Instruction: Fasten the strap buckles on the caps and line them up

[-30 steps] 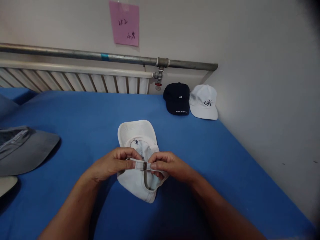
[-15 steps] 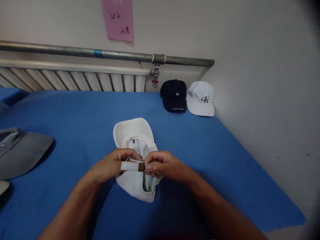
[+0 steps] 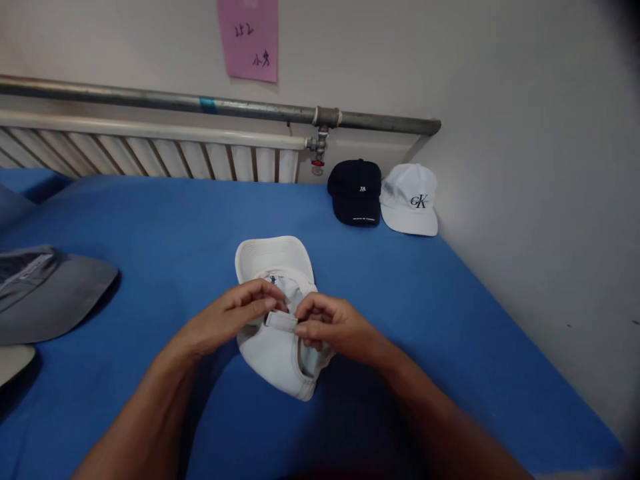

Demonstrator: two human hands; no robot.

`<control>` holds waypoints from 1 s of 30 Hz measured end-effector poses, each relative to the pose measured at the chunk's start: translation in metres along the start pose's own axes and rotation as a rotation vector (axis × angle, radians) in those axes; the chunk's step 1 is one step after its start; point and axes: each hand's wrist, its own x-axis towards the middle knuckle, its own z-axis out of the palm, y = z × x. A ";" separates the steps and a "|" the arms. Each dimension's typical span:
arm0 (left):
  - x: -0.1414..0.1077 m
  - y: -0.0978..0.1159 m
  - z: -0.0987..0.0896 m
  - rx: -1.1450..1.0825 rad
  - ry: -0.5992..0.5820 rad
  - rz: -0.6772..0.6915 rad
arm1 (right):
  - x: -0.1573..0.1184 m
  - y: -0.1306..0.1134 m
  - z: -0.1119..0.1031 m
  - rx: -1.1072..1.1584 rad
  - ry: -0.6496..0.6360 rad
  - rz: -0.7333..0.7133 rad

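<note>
A white baseball cap (image 3: 273, 363) lies on the blue surface, its inside up and its brim pointing away from me. Across its back opening runs a short white strap (image 3: 281, 321). My right hand (image 3: 333, 325) pinches the right end of this strap between thumb and fingers. At the strap's left end is my left hand (image 3: 245, 310), its thumb and fingers closed together just above the strap. Its fingertips are partly hidden, so what exactly they grip is unclear. Dark embroidery shows inside the cap, near the brim.
On the blue-covered surface (image 3: 165, 220), a navy cap (image 3: 355, 193) and a white cap with black letters (image 3: 411, 200) stand at the back right. A grey cap (image 3: 65, 290) and a cream brim (image 3: 15, 362) lie left. Behind are a radiator (image 3: 240, 162) and metal pipe (image 3: 260, 110).
The brown piece on the strap no longer shows, and less of the strap's length is visible. My left hand has moved up over the strap's left end. The view has shifted slightly left.
</note>
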 end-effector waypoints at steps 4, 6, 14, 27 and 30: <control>-0.001 0.000 -0.006 0.428 0.081 0.141 | 0.004 0.003 -0.007 0.102 0.015 0.037; -0.001 -0.001 -0.008 0.630 0.077 0.191 | 0.004 0.003 -0.008 0.102 0.026 0.060; -0.010 -0.001 -0.015 0.327 -0.060 0.101 | 0.005 0.001 -0.007 0.036 0.045 0.087; -0.008 0.001 -0.010 0.075 -0.145 0.027 | 0.000 -0.001 -0.004 0.078 0.052 0.000; -0.006 0.003 -0.007 0.140 -0.161 0.000 | 0.001 0.002 -0.004 0.087 0.052 -0.042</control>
